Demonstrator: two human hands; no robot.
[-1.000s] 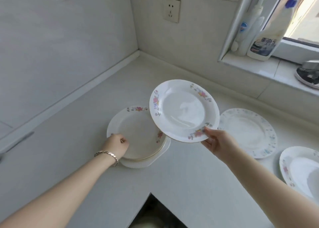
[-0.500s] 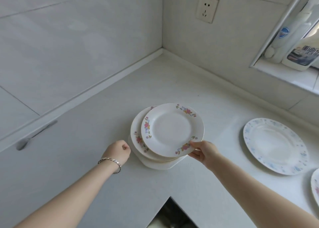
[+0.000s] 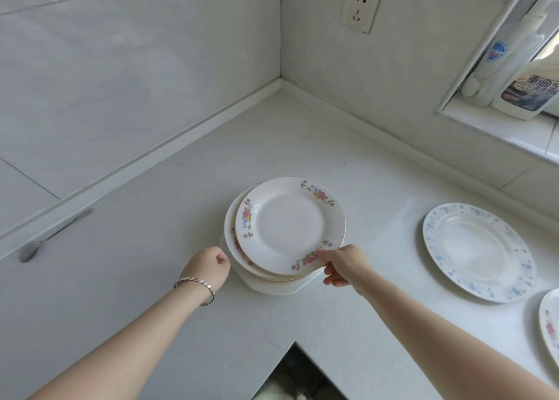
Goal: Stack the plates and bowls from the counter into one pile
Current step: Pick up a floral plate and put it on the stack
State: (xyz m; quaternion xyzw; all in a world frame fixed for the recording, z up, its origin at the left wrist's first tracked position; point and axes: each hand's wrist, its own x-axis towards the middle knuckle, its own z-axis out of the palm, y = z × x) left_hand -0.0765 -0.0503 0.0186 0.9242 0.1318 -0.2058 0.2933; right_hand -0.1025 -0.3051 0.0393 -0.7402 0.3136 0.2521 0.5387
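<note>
A white plate with pink flowers on its rim point(image 3: 289, 224) lies on top of a pile of plates point(image 3: 273, 283) in the counter's corner area. My right hand point(image 3: 343, 266) pinches that top plate's near rim, thumb on the flower pattern. My left hand point(image 3: 208, 266), wearing a bracelet, is curled in a fist beside the pile's left edge and holds nothing. A blue-patterned plate point(image 3: 478, 250) lies alone on the counter to the right. Another flowered plate point(image 3: 550, 324) shows partly at the right edge.
The white counter point(image 3: 348, 169) meets tiled walls at the back with a wall socket point(image 3: 360, 8). Two bottles point(image 3: 529, 88) stand on the window sill at upper right. A dark opening point(image 3: 296, 378) cuts into the counter's near edge. A cabinet handle point(image 3: 51, 237) is at left.
My right hand brought the flowered plate down and left from the air onto the pile. My left hand drew back from the pile's rim into a fist beside it.
</note>
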